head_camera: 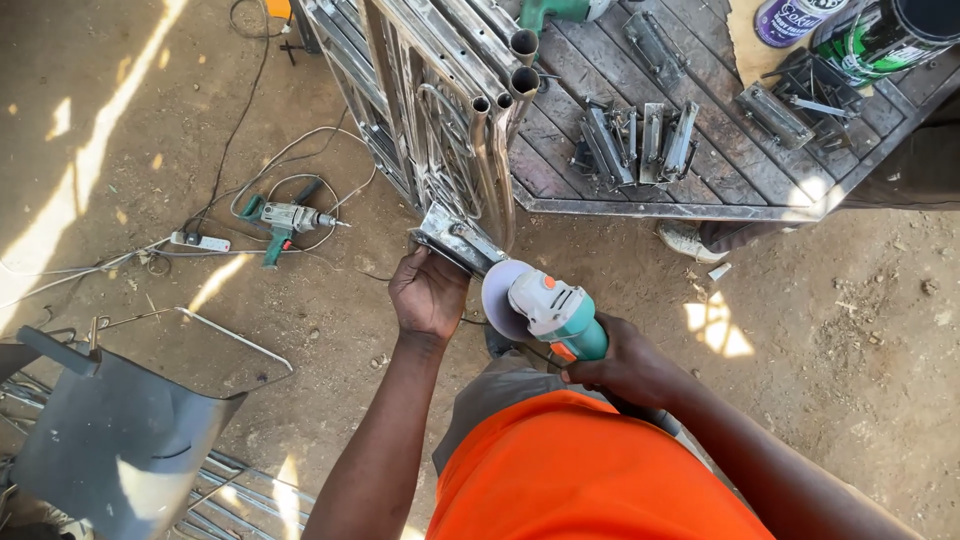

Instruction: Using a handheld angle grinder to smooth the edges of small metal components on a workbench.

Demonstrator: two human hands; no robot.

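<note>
My left hand (428, 293) grips the lower corner of a shiny steel gate frame (440, 120) at its flat metal bracket (455, 240). My right hand (625, 362) holds a teal and white angle grinder (555, 310) by its body. The grinder's round disc (500, 298) sits just right of my left hand, close to the bracket. An orange shirt fills the bottom of the view.
A metal worktable (700, 170) carries hinge parts (635, 140) and spray cans (860, 30). An electric drill (285, 220), a power strip (200, 241) and cables lie on the dirt at left. A bent steel sheet (110, 430) and rods lie at bottom left. Someone's shoe (690, 240) shows beside the table.
</note>
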